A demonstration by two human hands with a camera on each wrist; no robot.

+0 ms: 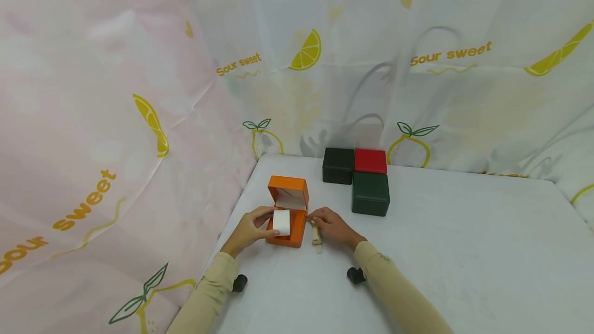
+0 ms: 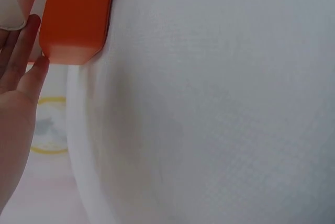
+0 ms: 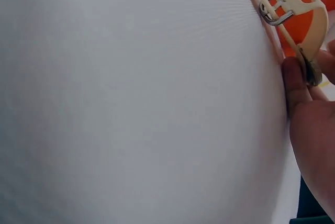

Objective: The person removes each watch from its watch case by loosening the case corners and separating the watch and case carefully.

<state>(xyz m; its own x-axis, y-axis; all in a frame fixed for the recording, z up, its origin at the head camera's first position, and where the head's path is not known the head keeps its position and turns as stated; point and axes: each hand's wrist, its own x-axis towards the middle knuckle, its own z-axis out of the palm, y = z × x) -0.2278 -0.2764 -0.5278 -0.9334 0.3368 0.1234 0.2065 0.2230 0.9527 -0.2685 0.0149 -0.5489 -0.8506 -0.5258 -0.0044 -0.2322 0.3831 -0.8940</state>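
Observation:
An orange watch box (image 1: 291, 243) stands with its hinged lid up, its pale lining showing. My left hand (image 1: 248, 231) pinches a white watch cushion (image 1: 281, 222) between thumb and fingers, over the box's inside. Part of that cushion (image 2: 11, 4) shows at the corner of the left wrist view, beside the orange wall (image 2: 76, 17). Just right of the box, my right hand (image 1: 335, 224) pinches a wristwatch with a cream strap (image 1: 317, 236). In the right wrist view the strap (image 3: 316, 22) is looped through its metal buckle; the fingers partly cover the watch case.
Behind and to the right, a black box (image 1: 337, 166), a red box (image 1: 370, 161) and a dark green box (image 1: 370, 194) stand close together, lids down. The table (image 1: 464, 251) has a white cover. A printed cloth (image 1: 325, 92) hangs behind and at the left.

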